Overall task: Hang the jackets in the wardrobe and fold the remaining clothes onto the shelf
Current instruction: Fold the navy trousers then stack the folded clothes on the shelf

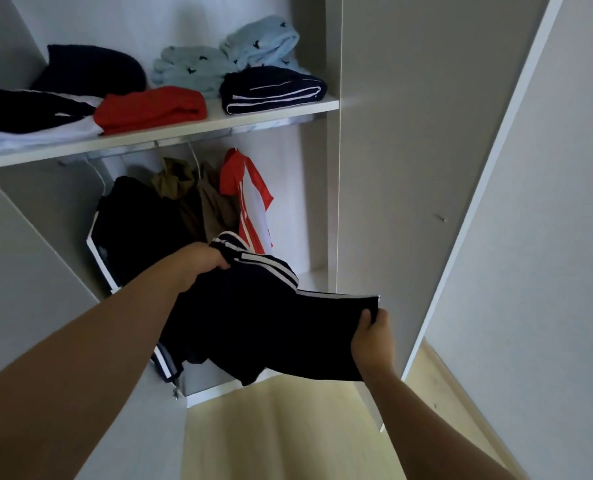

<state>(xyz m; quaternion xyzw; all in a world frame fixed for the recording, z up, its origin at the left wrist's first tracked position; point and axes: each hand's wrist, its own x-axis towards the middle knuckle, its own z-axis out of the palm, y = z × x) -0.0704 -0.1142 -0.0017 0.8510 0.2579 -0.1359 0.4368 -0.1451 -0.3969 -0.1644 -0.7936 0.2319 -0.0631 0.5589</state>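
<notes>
Shelf [184,131]: six folded lots are carried. At the back lie a dark fuzzy piece [91,69], a blue piece [191,69] and a second blue piece [260,39]. At the front lie a black-and-white lot [35,116], a red piece [149,107] and a striped navy piece [274,90].
Rail [271,123]: three jackets are hung below the shelf: black jacket [142,220], olive jacket [198,195], red-white jacket [250,199].
Garment [264,317]: navy with white side stripes, unfolded and sagging. It is held up before the lower compartment, in front of the jackets and above the floor [271,427].
Left hand [208,261]: closed around the garment's bunched, striped end.
Right hand [371,337]: the garment's flat hem is pinched, thumb on top.
Count: one garment held, two hands on it.
</notes>
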